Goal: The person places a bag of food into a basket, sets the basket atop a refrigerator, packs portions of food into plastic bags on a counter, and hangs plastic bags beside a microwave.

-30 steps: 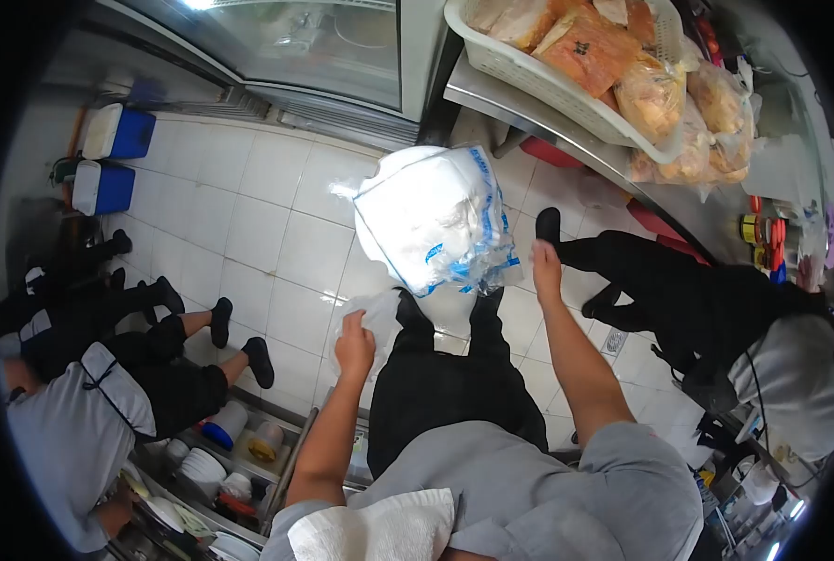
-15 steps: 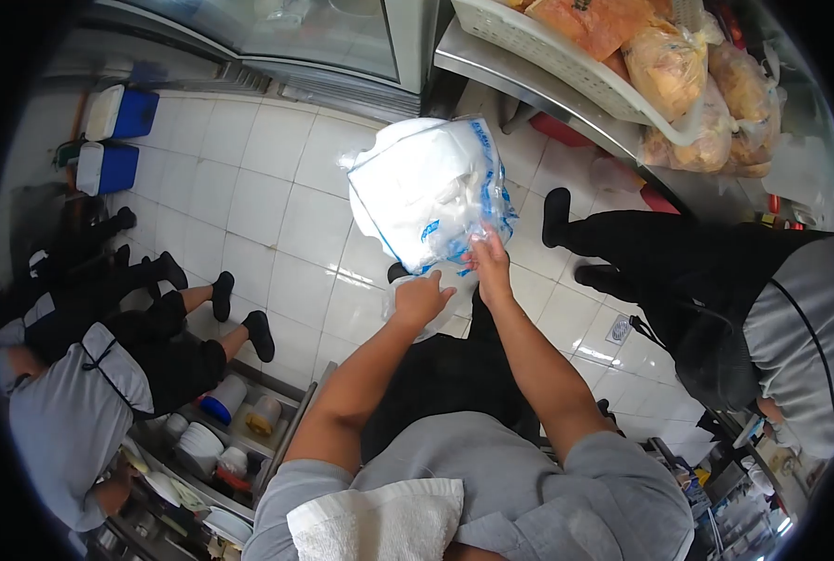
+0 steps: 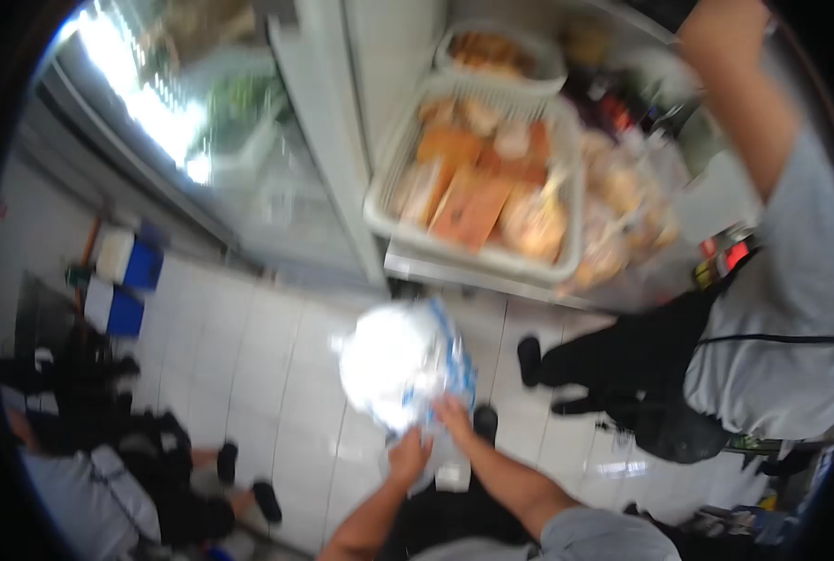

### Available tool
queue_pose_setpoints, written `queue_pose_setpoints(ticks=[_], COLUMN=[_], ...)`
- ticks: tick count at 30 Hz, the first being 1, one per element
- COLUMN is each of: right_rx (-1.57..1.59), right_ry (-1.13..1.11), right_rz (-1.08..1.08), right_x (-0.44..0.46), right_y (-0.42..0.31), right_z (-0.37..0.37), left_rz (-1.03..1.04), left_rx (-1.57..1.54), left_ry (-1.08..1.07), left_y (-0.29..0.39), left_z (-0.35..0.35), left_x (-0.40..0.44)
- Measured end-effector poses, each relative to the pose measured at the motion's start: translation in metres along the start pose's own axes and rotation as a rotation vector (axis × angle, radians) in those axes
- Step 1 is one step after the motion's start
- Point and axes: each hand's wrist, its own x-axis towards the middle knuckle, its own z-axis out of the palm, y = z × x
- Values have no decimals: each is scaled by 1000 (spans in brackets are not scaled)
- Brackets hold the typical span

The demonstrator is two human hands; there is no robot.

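Drawn inward since a second ago, left hand (image 3: 408, 456) and right hand (image 3: 453, 417) sit close together at the white bundle (image 3: 393, 365), too blurred to tell whether they grip.

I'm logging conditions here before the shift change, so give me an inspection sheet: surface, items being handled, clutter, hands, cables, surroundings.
Surface: white tiled floor, with bright reflections.
Job's things: white bag with blue markings; contents unclear.
Clutter: basket of brownish pieces on the counter, filled bags beside it.
Hands: left hand and right hand at the bag's near side; grip too blurred to tell.
Cables: nothing seen.
Surroundings: glass door, blue-and-white boxes, people on the left, one person on the right with an arm raised.
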Motion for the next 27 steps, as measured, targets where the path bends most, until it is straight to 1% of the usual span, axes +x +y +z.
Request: queue_pose_setpoints(ticks=[1,3,4,5,6,7,8,9,11,12,14,15,16,17,18,20,21,23,24,26,27], right_rx=[53,236,299,304,254,200,192,192,-138,-140,-279,-281,-391,-499,-497,-471,-472,-843,-843,-829,-830], right_ry=[105,91,90,91,20,-52,-74,-77,-1,-7,396,391,448,505,501,458,456,515,515,602,602], right_rz=[56,91,117,100,36,-26,28,19,-225,-227,11,13,37,58,55,190,185,111,107,-304,-305], right_x=[-1,-10,-17,-18,-20,-18,-12,-6,2,8,15,14,13,13,16,22,19,13,11,13,10], right_y=[-11,-46,-59,-67,-68,-57,-46,-33,-11,0,18,18,18,17,17,16,7,-5,-11,-8,-18], right_z=[10,25,34,38,41,42,46,45,38,36,34,34,35,37,35,31,33,36,40,46,50], left_rz=[24,25,50,15,-22,-11,-38,-67,-32,-2,24,56,51,93,138,144,151,179,183,187,196], left_rx=[-89,-38,-38,-68,-99,-101,-79,-57,-30,0,-1,-1,1,-3,-6,17,36,63,65,66,72], left_ry=[101,249,268,346,422,432,372,313,303,284,292,296,298,302,308,295,276,269,261,251,252], left_y=[-4,9,12,17,19,21,22,23,18,16,11,11,11,11,14,16,18,17,18,17,16], left_z=[7,-7,-13,-16,-20,-24,-28,-31,-39,-42,-44,-48,-51,-54,-59,-63,-64,-64,-65,-66,-65], left_x=[4,4,10,13,17,23,29,35,42,43,44,42,38,33,29,22,21,20,19,19,20])
